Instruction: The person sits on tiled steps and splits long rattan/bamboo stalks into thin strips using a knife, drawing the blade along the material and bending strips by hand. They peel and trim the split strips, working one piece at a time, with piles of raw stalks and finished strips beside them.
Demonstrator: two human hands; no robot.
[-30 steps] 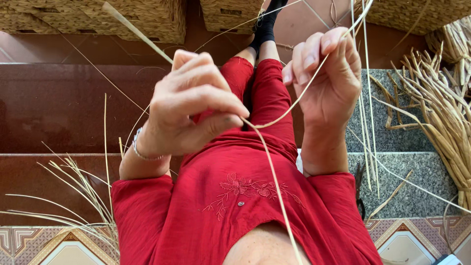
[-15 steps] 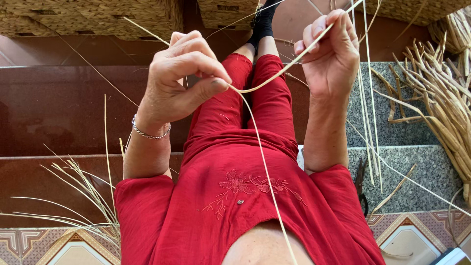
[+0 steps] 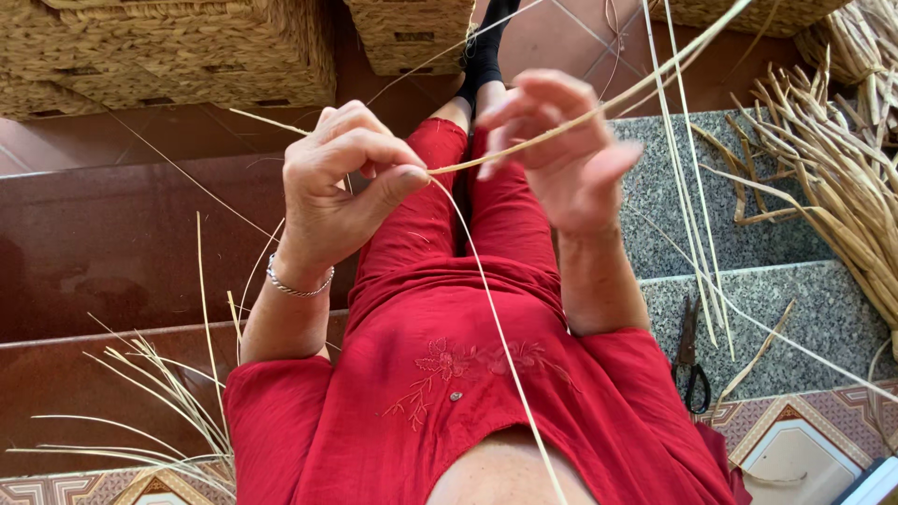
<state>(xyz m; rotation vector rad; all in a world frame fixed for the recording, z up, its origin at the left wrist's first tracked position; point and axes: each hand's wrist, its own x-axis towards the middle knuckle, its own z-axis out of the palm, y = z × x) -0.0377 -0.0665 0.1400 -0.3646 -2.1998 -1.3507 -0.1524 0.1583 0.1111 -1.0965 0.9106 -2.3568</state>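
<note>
A long pale straw strand point(image 3: 580, 117) runs from the upper right down to my hands over my lap. My left hand point(image 3: 341, 192), with a silver bracelet at the wrist, pinches the strand between thumb and forefinger. From that pinch a thinner split piece point(image 3: 496, 327) hangs down over my red shirt. My right hand point(image 3: 561, 154) is just to the right, fingers loosely curled, and the strand passes between its fingertips. My legs in red trousers stretch away below both hands.
Woven baskets point(image 3: 187, 47) stand on the red tile floor at the top, another basket point(image 3: 412, 33) beside them. Black scissors point(image 3: 690, 365) lie on the granite step at right. A bundle of dried reeds point(image 3: 842, 187) lies far right; loose straws point(image 3: 159, 411) at lower left.
Both hands have come lower over my lap. The right hand shifted left toward the left hand and loosened its fingers; the strand now lies flatter between them.
</note>
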